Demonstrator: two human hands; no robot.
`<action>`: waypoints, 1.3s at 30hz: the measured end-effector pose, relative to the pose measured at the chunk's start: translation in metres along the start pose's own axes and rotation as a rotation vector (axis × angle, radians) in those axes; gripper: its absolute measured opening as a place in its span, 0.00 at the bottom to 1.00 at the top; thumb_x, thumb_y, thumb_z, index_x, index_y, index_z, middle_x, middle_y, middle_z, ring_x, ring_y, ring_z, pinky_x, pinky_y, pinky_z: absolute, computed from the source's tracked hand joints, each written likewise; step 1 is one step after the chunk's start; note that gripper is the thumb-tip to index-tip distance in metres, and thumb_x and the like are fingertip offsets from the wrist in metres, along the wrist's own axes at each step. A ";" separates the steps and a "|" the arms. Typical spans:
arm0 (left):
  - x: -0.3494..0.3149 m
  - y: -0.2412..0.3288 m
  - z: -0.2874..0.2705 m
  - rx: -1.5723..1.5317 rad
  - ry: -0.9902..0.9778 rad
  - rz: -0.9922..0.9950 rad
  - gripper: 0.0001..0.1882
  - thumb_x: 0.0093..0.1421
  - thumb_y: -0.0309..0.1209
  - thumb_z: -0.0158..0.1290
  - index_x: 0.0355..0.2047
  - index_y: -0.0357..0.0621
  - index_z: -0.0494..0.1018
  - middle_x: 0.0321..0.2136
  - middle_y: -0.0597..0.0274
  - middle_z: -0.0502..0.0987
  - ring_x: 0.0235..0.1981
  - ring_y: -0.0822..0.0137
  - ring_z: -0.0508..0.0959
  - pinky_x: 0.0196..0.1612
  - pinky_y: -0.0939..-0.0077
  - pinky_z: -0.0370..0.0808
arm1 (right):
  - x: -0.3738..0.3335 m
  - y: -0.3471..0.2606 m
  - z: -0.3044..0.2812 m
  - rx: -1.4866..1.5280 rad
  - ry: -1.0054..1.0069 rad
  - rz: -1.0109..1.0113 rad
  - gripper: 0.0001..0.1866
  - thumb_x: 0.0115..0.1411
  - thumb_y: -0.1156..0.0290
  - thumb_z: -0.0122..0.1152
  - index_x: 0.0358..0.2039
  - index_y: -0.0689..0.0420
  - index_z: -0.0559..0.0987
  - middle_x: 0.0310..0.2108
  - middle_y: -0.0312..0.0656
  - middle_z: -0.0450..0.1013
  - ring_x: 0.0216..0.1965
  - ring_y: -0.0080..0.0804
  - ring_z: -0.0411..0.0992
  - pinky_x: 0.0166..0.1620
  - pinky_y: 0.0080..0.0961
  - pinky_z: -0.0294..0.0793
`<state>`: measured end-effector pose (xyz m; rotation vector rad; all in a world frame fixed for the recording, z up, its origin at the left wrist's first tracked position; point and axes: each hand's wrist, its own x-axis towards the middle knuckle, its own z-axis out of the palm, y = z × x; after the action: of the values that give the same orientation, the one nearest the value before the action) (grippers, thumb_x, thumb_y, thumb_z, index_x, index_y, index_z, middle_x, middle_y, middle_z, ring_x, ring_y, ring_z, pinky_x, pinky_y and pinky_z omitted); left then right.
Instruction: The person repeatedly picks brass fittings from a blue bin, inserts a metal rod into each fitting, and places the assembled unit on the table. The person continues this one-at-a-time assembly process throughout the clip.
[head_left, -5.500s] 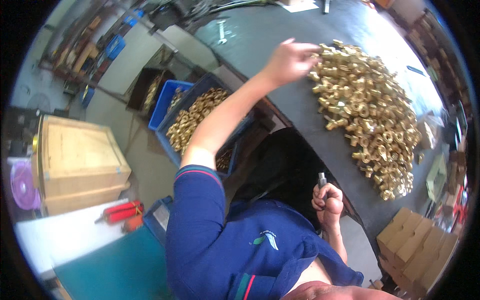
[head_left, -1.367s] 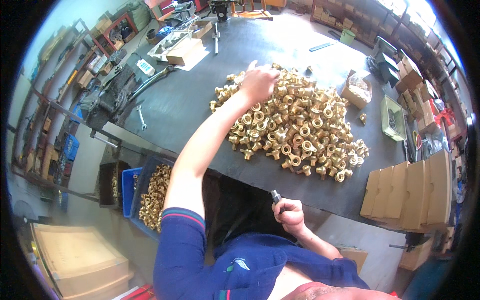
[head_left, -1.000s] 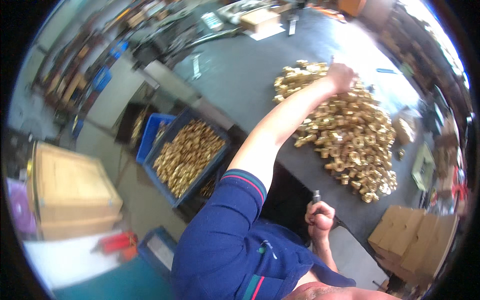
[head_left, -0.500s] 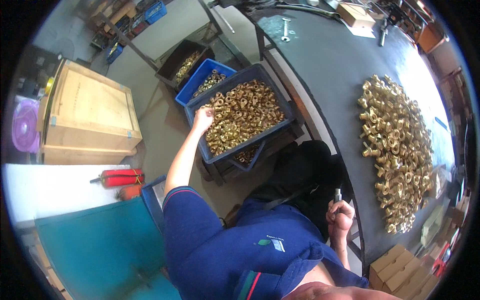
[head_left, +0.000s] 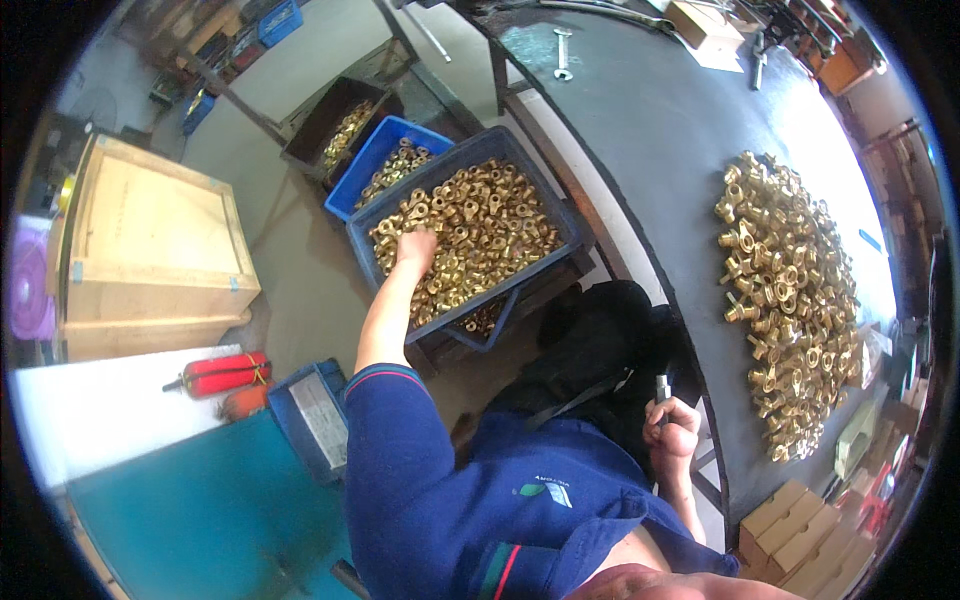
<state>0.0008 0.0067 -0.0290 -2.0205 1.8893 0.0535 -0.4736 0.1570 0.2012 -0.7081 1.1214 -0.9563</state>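
Grey-black workbench [head_left: 640, 150] occupies the right side of the scene and supports a broad heap of brass fittings [head_left: 790, 290]; to its left, below bench level, a dark blue crate [head_left: 490, 148] contains further brass parts [head_left: 490, 215], with a smaller bright blue bin [head_left: 338, 205] adjoining on its far left. Left hand [head_left: 418, 248] is lowered into the left portion of the crate, fingers curled down among the parts, and whether one is gripped cannot be determined. Right hand [head_left: 672, 425], near the bench edge, is closed around a silver-tipped tool [head_left: 662, 388].
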 end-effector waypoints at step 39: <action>-0.156 0.215 -0.252 -1.741 -0.666 0.610 0.07 0.57 0.23 0.50 0.35 0.33 0.74 0.24 0.61 0.76 0.24 0.75 0.75 0.30 0.81 0.75 | -0.002 -0.014 -0.009 -0.771 -0.261 -0.337 0.08 0.37 0.68 0.57 0.21 0.55 0.75 0.22 0.44 0.64 0.23 0.39 0.66 0.24 0.31 0.62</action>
<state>-0.2792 0.0758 0.1968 -1.3387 1.8394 2.8265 -0.4866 0.1533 0.2110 -1.6399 1.1492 -0.6565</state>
